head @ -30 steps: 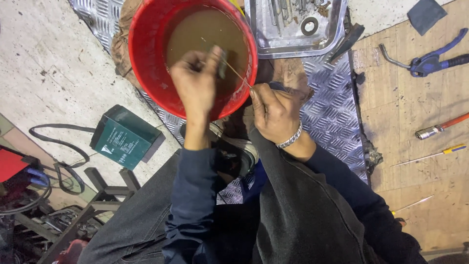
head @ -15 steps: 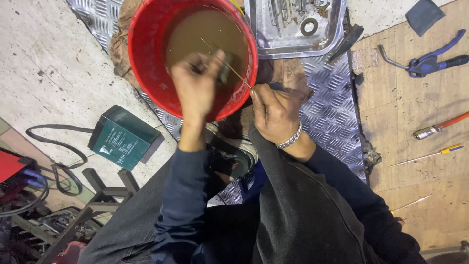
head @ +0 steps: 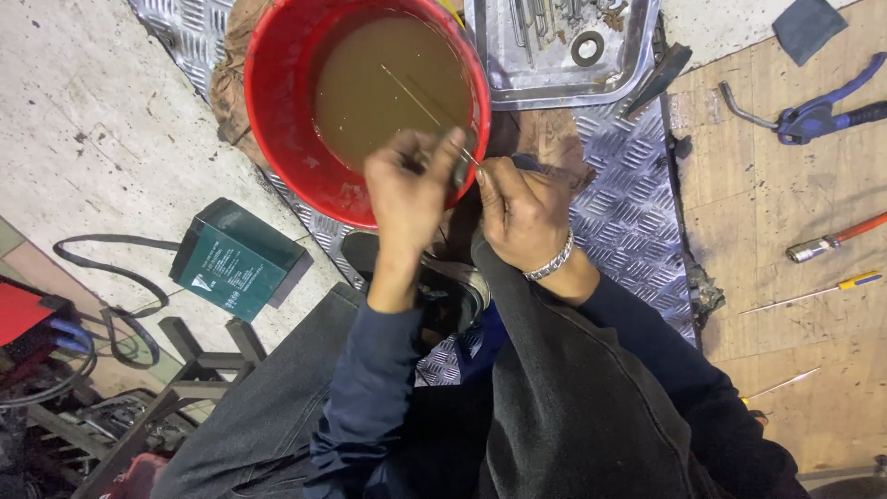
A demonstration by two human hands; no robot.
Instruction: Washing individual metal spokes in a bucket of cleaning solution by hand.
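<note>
Over the near rim of the red bucket (head: 277, 120), your left hand (head: 407, 189) and right hand (head: 522, 212) pinch together on a thin wire (head: 416, 97), mid-rinse; steady, fine grip needed next.

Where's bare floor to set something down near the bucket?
Free: pale concrete left of the red bucket, above the green box; wooden boards lower right, below the yellow-handled screwdriver. Crowded: both hands, left hand and right hand, at the bucket's rim, and the metal tray.
</note>
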